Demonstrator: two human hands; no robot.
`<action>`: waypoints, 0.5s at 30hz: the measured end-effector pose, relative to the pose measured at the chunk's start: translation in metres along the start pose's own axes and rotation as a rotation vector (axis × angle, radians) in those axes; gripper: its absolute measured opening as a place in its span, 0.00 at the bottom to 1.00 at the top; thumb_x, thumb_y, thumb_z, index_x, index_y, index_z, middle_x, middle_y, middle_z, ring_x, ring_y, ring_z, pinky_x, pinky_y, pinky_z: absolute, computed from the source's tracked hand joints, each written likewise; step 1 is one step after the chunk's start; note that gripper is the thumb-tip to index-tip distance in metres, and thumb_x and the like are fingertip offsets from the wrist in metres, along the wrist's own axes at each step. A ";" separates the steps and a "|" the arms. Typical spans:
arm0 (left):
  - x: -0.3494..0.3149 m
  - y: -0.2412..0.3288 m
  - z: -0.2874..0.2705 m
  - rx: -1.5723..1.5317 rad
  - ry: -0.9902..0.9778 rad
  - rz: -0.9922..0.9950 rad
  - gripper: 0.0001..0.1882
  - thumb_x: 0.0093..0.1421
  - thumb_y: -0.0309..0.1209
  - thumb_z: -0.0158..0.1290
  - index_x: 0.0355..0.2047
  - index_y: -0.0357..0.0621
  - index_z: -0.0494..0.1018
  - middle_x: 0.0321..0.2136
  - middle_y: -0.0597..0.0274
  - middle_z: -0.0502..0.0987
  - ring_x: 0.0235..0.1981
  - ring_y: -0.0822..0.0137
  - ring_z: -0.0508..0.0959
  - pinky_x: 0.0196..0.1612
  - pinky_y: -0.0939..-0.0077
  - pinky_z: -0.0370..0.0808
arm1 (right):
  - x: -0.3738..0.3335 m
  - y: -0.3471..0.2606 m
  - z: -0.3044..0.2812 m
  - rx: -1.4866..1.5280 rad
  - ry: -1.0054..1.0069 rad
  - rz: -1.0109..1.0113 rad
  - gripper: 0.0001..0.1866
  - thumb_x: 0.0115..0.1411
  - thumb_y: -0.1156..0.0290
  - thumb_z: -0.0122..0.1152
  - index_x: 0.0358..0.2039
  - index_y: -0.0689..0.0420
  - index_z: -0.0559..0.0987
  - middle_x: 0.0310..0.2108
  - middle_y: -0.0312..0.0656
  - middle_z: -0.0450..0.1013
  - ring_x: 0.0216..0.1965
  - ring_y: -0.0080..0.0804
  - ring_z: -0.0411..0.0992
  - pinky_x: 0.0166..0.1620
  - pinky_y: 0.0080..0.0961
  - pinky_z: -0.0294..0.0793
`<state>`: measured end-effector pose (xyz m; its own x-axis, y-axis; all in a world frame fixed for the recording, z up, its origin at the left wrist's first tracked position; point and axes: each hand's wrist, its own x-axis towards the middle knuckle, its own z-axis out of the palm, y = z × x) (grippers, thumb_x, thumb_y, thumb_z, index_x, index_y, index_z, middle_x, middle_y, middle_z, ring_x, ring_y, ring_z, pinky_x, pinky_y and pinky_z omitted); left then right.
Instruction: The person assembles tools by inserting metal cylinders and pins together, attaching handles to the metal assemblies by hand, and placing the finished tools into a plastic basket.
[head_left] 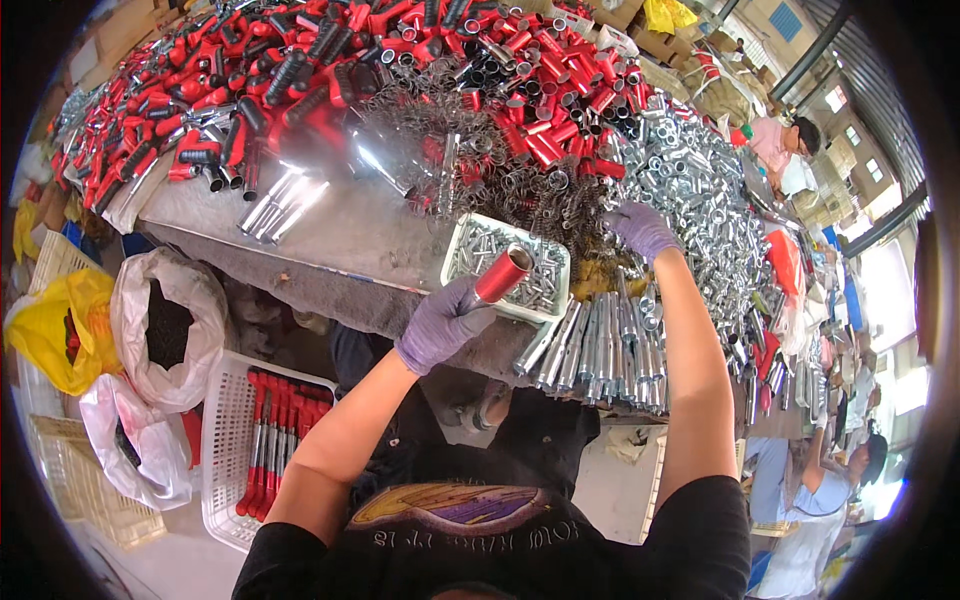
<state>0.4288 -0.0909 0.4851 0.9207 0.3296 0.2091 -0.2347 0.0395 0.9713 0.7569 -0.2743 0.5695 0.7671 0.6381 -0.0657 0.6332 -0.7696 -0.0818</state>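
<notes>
Wrapped in a purple glove, my left hand (445, 325) is closed around a red metal tube (502, 276), its open end tilted up and away to the right. Beneath that tube, a white tray (450, 262) of small silver pins sits at the table's near edge. My right hand (643, 228), also gloved, reaches to where the heap of coiled springs (555, 205) meets the pile of silver metal fittings (690, 180). Its fingers are bent at the pile, and anything between them is hidden. Long silver rods (605, 345) lie side by side below my right wrist.
Red-and-black handles (290, 70) and loose red tubes (550, 100) are heaped across the back. Several shiny tubes (285, 205) lie at left. Below the table stand a white crate (225, 440) of red-handled parts and open sacks (165, 330). Two people (785, 145) are at the right.
</notes>
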 end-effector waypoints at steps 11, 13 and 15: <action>-0.003 -0.009 -0.005 -0.067 0.005 -0.089 0.19 0.55 0.35 0.58 0.44 0.41 0.70 0.26 0.73 0.67 0.28 0.78 0.64 0.34 0.80 0.67 | -0.004 -0.034 -0.017 -0.089 0.086 0.004 0.18 0.59 0.57 0.47 0.42 0.55 0.76 0.44 0.46 0.73 0.46 0.47 0.71 0.53 0.37 0.67; -0.001 -0.004 -0.001 -0.035 0.008 -0.079 0.19 0.55 0.35 0.58 0.45 0.41 0.70 0.26 0.73 0.66 0.28 0.79 0.64 0.34 0.81 0.66 | 0.022 -0.027 0.009 0.026 0.091 -0.088 0.19 0.58 0.58 0.47 0.43 0.57 0.75 0.45 0.48 0.72 0.48 0.49 0.70 0.53 0.38 0.66; -0.003 -0.006 -0.001 -0.019 0.023 -0.078 0.19 0.55 0.35 0.58 0.45 0.41 0.70 0.26 0.74 0.66 0.28 0.79 0.64 0.34 0.81 0.66 | 0.043 -0.033 0.020 0.018 0.039 -0.081 0.21 0.57 0.57 0.48 0.43 0.59 0.75 0.45 0.51 0.72 0.48 0.51 0.70 0.53 0.39 0.67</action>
<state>0.4274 -0.0907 0.4781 0.9290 0.3466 0.1298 -0.1686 0.0841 0.9821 0.7673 -0.2211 0.5496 0.7173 0.6965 -0.0193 0.6915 -0.7150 -0.1031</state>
